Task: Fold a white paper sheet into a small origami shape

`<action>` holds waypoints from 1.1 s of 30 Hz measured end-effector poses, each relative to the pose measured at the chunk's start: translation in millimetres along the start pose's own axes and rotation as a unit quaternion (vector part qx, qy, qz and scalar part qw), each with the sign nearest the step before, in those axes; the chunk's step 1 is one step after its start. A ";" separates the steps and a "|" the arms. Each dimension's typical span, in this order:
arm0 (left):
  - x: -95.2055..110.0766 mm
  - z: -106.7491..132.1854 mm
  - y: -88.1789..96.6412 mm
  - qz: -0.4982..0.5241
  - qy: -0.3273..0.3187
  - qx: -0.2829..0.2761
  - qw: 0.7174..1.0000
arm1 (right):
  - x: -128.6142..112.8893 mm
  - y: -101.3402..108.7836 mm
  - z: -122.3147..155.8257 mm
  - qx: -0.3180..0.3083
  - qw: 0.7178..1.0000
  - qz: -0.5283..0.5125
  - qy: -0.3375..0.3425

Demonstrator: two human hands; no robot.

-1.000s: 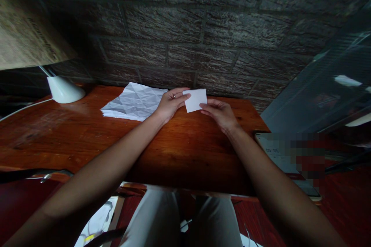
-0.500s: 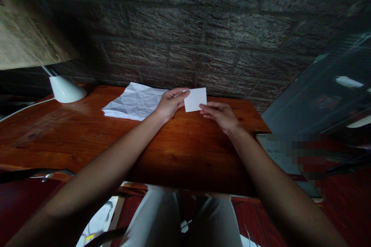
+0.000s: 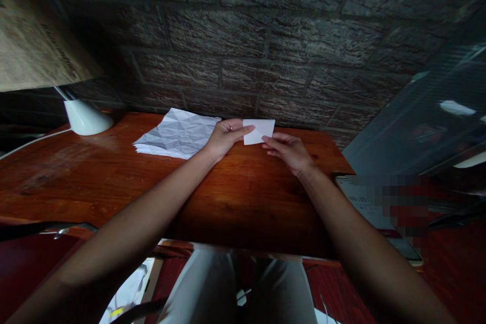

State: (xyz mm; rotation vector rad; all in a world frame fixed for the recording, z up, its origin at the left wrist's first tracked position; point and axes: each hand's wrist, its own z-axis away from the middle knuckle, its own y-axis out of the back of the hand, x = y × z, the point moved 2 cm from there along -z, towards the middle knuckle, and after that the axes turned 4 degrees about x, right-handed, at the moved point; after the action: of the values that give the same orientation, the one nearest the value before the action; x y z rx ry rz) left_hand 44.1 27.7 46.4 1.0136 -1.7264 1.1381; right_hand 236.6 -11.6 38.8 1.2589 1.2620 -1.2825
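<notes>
A small white piece of paper [image 3: 259, 130], roughly rectangular and apparently folded, is held up over the far part of the wooden table [image 3: 235, 202]. My left hand [image 3: 227, 137], with a ring on one finger, pinches its left side, the thumb lying on the near face. At the lower right corner, my right hand [image 3: 285, 151] grips it between thumb and fingers. Just left of my left hand lies a stack of creased white sheets [image 3: 178, 133]. The fingers behind the paper are partly hidden.
A lamp with a white base [image 3: 88, 117] and a brown shade [image 3: 41, 40] stands at the left. Behind the table rises a dark brick wall [image 3: 243, 30]. A phone-like device [image 3: 359, 197] lies at the right edge, partly blurred out, near a grey panel [image 3: 402, 126].
The paper has tipped and shifted slightly right and down, so its face looks shorter. My left hand has moved a little with it, while my right hand stays almost in place.
</notes>
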 end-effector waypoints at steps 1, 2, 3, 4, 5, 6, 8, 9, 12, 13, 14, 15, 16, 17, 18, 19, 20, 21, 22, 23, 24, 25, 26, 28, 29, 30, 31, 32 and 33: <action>0.0 -0.1 -0.1 0.000 0.000 -0.002 1.000 | -0.1 0.1 -0.1 0.000 1.000 0.000 0.002; 0.1 -0.2 -0.2 0.002 0.001 -0.003 1.000 | -0.3 0.1 -0.1 0.000 1.000 0.000 0.004; 0.2 -0.3 -0.3 0.008 0.002 -0.002 1.000 | -0.6 0.1 0.0 0.001 1.000 0.000 0.007; 0.3 -0.5 -0.3 0.014 0.004 -0.001 1.000 | -0.9 -0.1 0.1 0.001 1.000 0.000 0.007; 0.5 -0.7 -0.3 0.021 0.007 0.001 1.000 | -1.1 -0.4 0.2 0.000 1.000 0.000 0.007; 0.6 -0.9 -0.2 0.026 0.008 0.003 1.000 | -1.2 -0.6 0.4 0.000 1.000 0.001 0.005; 0.6 -1.3 0.1 0.030 0.007 0.008 0.999 | -1.2 -0.8 0.4 0.003 1.000 0.001 0.002; 0.6 -1.6 0.5 0.028 0.003 0.011 1.000 | -1.2 -0.5 0.3 0.007 1.000 -0.001 0.001; -0.1 -2.4 1.6 0.005 -0.012 0.027 1.000 | -0.5 1.2 -0.5 0.024 1.000 -0.012 -0.001; -0.3 -2.6 1.8 -0.008 -0.017 0.032 0.999 | -0.3 1.7 -0.7 0.029 0.999 -0.014 -0.003; -0.3 -2.5 1.7 -0.022 -0.024 0.035 0.999 | 0.0 2.0 -0.9 0.033 0.999 -0.016 -0.005; 0.0 -2.3 1.4 -0.037 -0.033 0.037 0.998 | 0.1 2.1 -1.0 0.036 0.999 -0.017 -0.008; 0.7 -1.7 1.0 -0.053 -0.045 0.040 0.997 | 0.0 1.8 -1.0 0.039 0.999 -0.020 -0.012; 1.8 -0.9 0.7 -0.071 -0.060 0.044 0.995 | -0.2 1.3 -0.8 0.043 0.999 -0.027 -0.017; 3.5 0.3 0.5 -0.093 -0.082 0.050 0.991 | -0.6 0.4 -0.6 0.045 0.998 -0.036 -0.024; 5.6 1.8 0.3 -0.118 -0.109 0.054 0.986 | -1.2 -0.6 -0.3 0.044 0.997 -0.048 -0.033; 8.0 3.5 -0.1 -0.146 -0.142 0.051 0.978 | -1.8 -1.7 -0.1 0.040 0.996 -0.060 -0.042; 10.2 5.4 -0.7 -0.177 -0.178 0.039 0.967 | -2.5 -2.7 -0.1 0.032 0.996 -0.072 -0.052; 12.1 7.3 -1.7 -0.208 -0.213 0.017 0.954 | -3.1 -3.3 -0.3 0.022 0.995 -0.079 -0.061; 13.2 9.1 -2.8 -0.239 -0.244 -0.011 0.940 | -3.8 -3.5 -0.7 0.012 0.994 -0.083 -0.067; 13.6 10.7 -3.8 -0.267 -0.267 -0.040 0.925 | -4.5 -3.2 -1.3 0.004 0.994 -0.084 -0.069; 13.2 11.8 -4.5 -0.291 -0.283 -0.064 0.912 | -5.1 -2.4 -2.2 -0.002 0.994 -0.082 -0.068; 12.5 12.5 -5.0 -0.310 -0.293 -0.082 0.901 | -5.6 -1.3 -3.0 -0.006 0.995 -0.080 -0.066; 10.9 13.0 -5.2 -0.329 -0.309 -0.101 0.887 | -6.0 0.7 -4.3 -0.009 0.994 -0.084 -0.065; 10.1 12.9 -5.2 -0.333 -0.315 -0.105 0.883 | -5.9 1.5 -4.6 -0.008 0.994 -0.090 -0.067; 9.5 12.7 -5.2 -0.336 -0.318 -0.108 0.880 | -5.7 2.0 -4.6 -0.005 0.993 -0.096 -0.070; 9.0 12.5 -5.4 -0.341 -0.319 -0.112 0.877 | -5.4 2.2 -4.3 -0.002 0.992 -0.101 -0.072; 8.4 12.4 -5.6 -0.348 -0.316 -0.117 0.875 | -5.1 2.3 -3.9 0.001 0.992 -0.104 -0.069; 7.9 12.4 -5.9 -0.357 -0.313 -0.122 0.872 | -4.9 2.3 -3.4 0.004 0.993 -0.103 -0.064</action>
State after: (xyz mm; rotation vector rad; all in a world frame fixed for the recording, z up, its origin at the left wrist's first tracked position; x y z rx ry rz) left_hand 44.3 13.0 52.2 1.7762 -1.6466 0.1010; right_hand 239.4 -8.6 43.6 1.0556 1.3207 -1.4909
